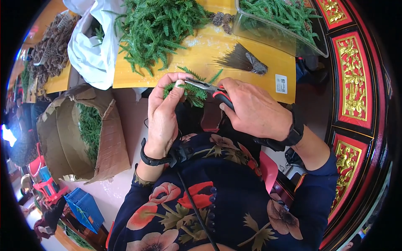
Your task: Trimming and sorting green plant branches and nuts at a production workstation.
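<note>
You're mid-trim here: your left hand (162, 111) is pinched shut on a small green sprig (193, 93), held just off the near edge of the yellow table (217, 50). Your right hand (251, 111) is wrapped tight round the red-handled pliers (209, 88), nose right at the sprig (can't tell if the jaws have bitten yet). I'd say the next move wants a steady squeeze, with your left fingertips kept clear of the nose.
</note>
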A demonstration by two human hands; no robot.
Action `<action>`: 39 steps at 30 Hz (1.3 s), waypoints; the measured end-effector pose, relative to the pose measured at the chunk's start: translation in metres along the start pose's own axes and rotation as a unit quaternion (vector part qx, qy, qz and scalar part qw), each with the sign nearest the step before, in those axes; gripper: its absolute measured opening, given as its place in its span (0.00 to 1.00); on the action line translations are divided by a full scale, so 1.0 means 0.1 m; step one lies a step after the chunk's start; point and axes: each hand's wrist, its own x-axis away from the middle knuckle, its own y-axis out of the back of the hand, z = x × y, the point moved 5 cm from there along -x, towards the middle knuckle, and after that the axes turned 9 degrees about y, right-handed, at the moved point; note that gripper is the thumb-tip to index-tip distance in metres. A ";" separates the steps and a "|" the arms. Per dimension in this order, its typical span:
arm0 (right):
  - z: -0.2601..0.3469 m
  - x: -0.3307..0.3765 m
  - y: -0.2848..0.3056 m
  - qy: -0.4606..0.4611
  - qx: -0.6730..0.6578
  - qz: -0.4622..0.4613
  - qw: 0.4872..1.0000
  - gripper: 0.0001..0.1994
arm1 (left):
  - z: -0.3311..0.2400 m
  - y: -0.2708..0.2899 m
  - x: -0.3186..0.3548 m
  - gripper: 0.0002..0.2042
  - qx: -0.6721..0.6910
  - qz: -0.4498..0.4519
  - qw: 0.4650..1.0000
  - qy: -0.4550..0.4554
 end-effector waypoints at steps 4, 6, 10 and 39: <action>0.02 0.02 0.01 0.012 0.023 -0.043 0.999 0.12 | 0.01 -0.01 0.00 0.08 0.010 -0.001 1.000 0.002; 0.03 0.02 0.00 0.009 0.031 -0.056 0.998 0.12 | 0.02 -0.01 -0.01 0.08 0.013 -0.001 1.000 0.007; 0.06 0.03 0.00 -0.001 0.055 -0.082 0.995 0.11 | 0.01 -0.07 -0.01 0.08 0.051 0.004 0.998 0.019; -0.07 0.10 0.04 0.076 -0.004 -0.118 0.990 0.13 | 0.00 -0.02 -0.05 0.11 0.002 0.038 0.998 0.045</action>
